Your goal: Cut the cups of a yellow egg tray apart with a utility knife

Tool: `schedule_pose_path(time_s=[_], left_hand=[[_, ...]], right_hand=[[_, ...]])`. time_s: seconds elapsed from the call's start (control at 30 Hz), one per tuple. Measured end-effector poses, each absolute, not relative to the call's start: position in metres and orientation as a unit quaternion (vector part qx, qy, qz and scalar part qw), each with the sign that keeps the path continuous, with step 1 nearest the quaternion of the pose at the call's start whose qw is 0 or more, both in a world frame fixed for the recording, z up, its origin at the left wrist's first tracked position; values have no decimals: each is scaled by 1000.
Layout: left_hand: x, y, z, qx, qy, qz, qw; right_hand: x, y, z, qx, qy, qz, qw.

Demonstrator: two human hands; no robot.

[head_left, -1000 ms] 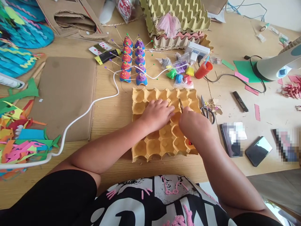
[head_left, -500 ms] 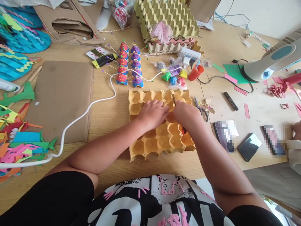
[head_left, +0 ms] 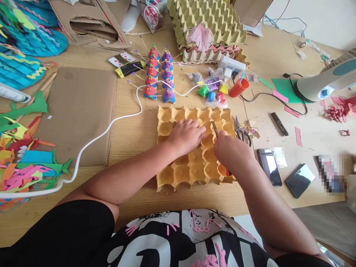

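Note:
An orange-yellow egg tray (head_left: 182, 173) lies on the wooden table before me. My left hand (head_left: 187, 136) rests palm down on the tray's middle, fingers bent over its ridges. Just right of it, my right hand (head_left: 232, 150) is closed round a knife, whose narrow blade (head_left: 215, 128) points up and to the left over the tray cells. A red part of the knife shows below the fist. Black-handled scissors (head_left: 244, 134) lie beside the tray's right edge.
Painted red (head_left: 150, 92) and purple (head_left: 168, 95) figures with pins stand behind the tray. A white cable (head_left: 108, 128) crosses the table. Cardboard (head_left: 80, 111) lies left; phones (head_left: 269, 167) lie right. Stacked egg trays (head_left: 205, 22) and a red cup (head_left: 238, 88) stand farther back.
The knife and my right hand have drawn back slightly toward me relative to the tray. My left hand stays on the tray. The whole view has shifted a little.

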State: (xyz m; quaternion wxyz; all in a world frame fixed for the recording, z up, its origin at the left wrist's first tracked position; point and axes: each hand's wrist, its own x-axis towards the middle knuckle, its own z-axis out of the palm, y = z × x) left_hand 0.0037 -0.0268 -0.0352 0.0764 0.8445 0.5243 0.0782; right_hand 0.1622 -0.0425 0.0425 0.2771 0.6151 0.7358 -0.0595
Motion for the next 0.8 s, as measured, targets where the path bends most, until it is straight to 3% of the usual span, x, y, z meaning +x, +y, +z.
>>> schedule_pose_path(time_s=[0.8], left_hand=[[3, -26, -35, 845, 522, 79, 84]], right_hand=[[169, -35, 40, 627, 733, -62, 256]])
